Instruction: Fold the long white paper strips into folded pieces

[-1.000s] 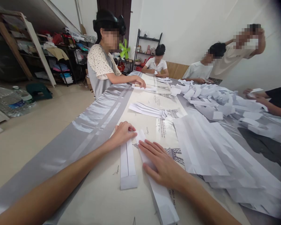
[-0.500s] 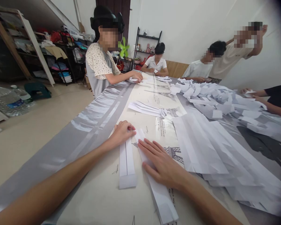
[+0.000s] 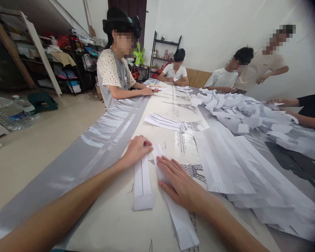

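The table (image 3: 112, 224) runs the full depth of the view under a printed covering with a grey band along its left side. A broad stack of flat white paper sheets (image 3: 241, 175) occupies its right half; beyond it lies a loose heap of folded paper pieces (image 3: 238, 108), where several other people work with their own hands.

Two long folded paper strips lie side by side near the front edge. The right strip (image 3: 180, 220) runs diagonally toward the viewer; the right hand (image 3: 182, 183) lies on it palm down, fingers extended and slightly spread, gripping nothing. The left strip (image 3: 142, 182) lies straight, its near end folded over into a flap. The left hand (image 3: 137, 150) rests at its far end, fingers curled, their tips pressing the paper; whether they pinch an edge cannot be told.

Judged procedure for a clean fold:
1. Keep the right palm flat so the strip cannot slide.
2. Align the long edges before pressing.
3. Run the fingertips along the crease in one direction.
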### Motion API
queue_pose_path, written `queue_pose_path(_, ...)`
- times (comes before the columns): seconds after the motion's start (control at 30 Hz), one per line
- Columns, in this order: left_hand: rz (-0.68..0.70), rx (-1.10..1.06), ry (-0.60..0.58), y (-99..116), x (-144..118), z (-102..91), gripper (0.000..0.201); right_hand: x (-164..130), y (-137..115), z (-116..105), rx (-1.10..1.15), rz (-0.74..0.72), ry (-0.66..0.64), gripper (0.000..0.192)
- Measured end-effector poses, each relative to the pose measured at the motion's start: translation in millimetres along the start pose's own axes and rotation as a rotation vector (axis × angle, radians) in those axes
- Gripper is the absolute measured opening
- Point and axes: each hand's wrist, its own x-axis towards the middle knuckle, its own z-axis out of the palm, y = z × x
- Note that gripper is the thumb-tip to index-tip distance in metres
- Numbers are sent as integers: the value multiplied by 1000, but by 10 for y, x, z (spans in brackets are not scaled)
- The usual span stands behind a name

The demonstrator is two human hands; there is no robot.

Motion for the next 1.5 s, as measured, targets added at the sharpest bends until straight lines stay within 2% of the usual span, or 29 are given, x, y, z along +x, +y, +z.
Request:
queue_pose_path(0.13,3,3,4,23,-12,-17,10,-1,-22,-5,-24,-2,3,52)
queue_pose_path(0.53,65,63,32,28,-78,-7,9,6,-135,57,-29,50,-16,57)
queue_pose_path(0.67,285,233,59,119,-165,-46,17,-4,-155,63,-47,50,-24,56)
queue_pose_path(0.77,503,352,-77,188,-208,-73,21,10,-176,54,-55,63,-46,56)
queue_pose_path(0.83,582,367,-185,209,-225,-75,21,31,-183,35,-53,70,-47,57)
queue_pose_path(0.9,595,342,-217,203,-238,-65,22,43,-181,7,-34,73,-37,57)
queue_pose_path(1.07,606,268,-166,150,-261,-51,30,-149,-236,-16,42,120,1,59)
queue_pose_path(1.13,605,249,-162,155,-274,-52,28,-326,-317,49,28,157,52,60)
queue_pose_path(1.27,573,288,-173,197,-311,-45,26,-639,-498,264,-45,141,208,58)
queue_pose_path(1.37,559,311,-179,217,-335,-37,32,-715,-567,367,-76,131,272,59)
queue_pose_path(1.5,546,309,-191,220,-347,-40,41,-699,-601,383,-98,135,304,56)
